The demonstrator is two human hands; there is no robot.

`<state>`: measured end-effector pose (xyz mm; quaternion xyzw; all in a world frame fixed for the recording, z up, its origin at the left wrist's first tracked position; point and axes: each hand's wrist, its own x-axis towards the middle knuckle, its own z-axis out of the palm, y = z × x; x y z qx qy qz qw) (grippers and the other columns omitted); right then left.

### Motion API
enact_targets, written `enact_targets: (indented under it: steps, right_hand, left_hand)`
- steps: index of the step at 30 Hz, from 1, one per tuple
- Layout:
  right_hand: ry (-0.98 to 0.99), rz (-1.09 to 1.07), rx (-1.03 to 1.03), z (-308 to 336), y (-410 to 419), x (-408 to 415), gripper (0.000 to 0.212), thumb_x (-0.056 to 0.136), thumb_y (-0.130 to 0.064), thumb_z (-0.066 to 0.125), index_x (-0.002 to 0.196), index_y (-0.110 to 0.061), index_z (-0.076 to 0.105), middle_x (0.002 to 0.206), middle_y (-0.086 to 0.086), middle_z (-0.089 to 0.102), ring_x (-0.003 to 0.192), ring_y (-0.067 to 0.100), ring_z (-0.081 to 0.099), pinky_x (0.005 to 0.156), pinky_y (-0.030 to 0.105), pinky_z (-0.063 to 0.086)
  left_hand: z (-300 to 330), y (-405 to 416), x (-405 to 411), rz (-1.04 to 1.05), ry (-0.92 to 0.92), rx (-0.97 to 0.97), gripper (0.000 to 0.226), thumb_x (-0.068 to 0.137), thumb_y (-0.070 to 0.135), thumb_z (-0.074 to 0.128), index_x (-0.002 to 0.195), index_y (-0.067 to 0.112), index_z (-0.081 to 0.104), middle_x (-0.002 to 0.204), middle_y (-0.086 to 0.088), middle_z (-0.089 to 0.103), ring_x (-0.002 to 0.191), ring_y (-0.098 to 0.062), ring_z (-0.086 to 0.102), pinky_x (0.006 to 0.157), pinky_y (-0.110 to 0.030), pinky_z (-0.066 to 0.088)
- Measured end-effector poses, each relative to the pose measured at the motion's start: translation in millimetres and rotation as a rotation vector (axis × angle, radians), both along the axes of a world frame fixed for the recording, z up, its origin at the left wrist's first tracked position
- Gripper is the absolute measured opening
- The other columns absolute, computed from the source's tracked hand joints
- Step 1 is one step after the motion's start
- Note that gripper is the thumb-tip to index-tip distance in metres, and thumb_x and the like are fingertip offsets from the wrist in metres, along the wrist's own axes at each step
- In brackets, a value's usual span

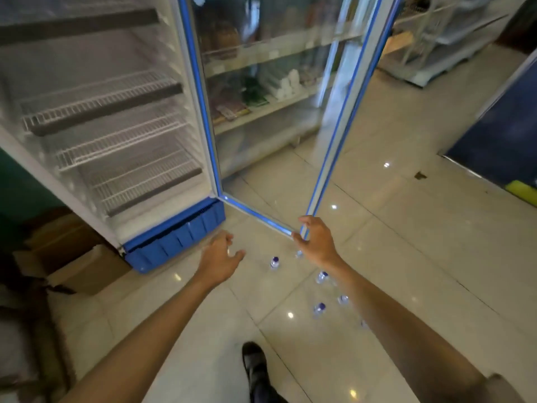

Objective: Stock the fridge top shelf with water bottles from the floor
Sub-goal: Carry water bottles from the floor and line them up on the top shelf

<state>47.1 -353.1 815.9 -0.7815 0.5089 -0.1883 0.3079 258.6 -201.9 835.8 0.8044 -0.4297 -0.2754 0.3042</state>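
The fridge (96, 117) stands at the left with several bare wire shelves inside. Its blue-edged glass door (279, 117) is swung wide to the right. Several small clear water bottles with blue caps stand on the tiled floor below the door, among them one bottle (274, 262) nearest the fridge and another (321, 277) further right. My left hand (222, 257) hangs over the floor in front of the fridge base, fingers spread, holding nothing. My right hand (315, 238) is by the lower corner of the door, fingers apart, empty; whether it touches the door is unclear.
Cardboard boxes (84, 269) sit on the floor left of the fridge base. Shop shelving (279, 103) with goods shows through the glass door. A dark blue cabinet (499, 135) stands at the right. My foot (255, 362) is on the tiles below.
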Motion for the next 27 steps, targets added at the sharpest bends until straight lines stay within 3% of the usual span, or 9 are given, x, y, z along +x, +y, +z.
enact_targets:
  steps: [4,17,21,27]
  right_hand:
    - [-0.004,-0.111,0.06,-6,40,-64,0.045,0.087,-0.024,0.073,0.127,-0.01,0.06,0.12,0.012,0.061,0.112,0.023,0.06,0.095,0.02,0.038]
    - [0.019,-0.442,0.251,-70,50,-248,0.045,0.092,-0.031,0.066,0.134,-0.018,0.055,0.131,0.002,0.056,0.117,0.017,0.056,0.094,0.023,0.039]
    - [0.061,-0.443,0.318,-115,23,-284,0.045,0.091,-0.032,0.067,0.133,-0.02,0.055,0.132,0.002,0.055,0.124,0.02,0.055,0.101,0.034,0.047]
    - [0.103,-0.455,0.405,-219,-21,-317,0.048,0.092,-0.029,0.068,0.137,-0.019,0.053,0.135,0.001,0.053,0.123,0.019,0.054,0.097,0.024,0.04]
  left_hand:
    - [-21,15,-49,-0.063,0.048,0.079,0.046,0.084,0.032,0.071,0.118,0.009,0.052,0.111,-0.004,0.057,0.102,-0.022,0.056,0.089,-0.036,0.048]
    - [-69,-47,-190,-0.308,0.033,0.211,0.042,0.087,0.032,0.069,0.12,0.012,0.053,0.116,-0.003,0.058,0.107,-0.019,0.055,0.091,-0.031,0.047]
    - [-116,-78,-231,-0.305,0.08,0.257,0.043,0.087,0.032,0.069,0.121,0.014,0.053,0.116,-0.001,0.058,0.108,-0.019,0.056,0.092,-0.03,0.047]
    - [-232,-114,-284,-0.289,0.154,0.327,0.044,0.085,0.027,0.072,0.121,0.014,0.052,0.114,-0.001,0.057,0.105,-0.019,0.056,0.092,-0.033,0.049]
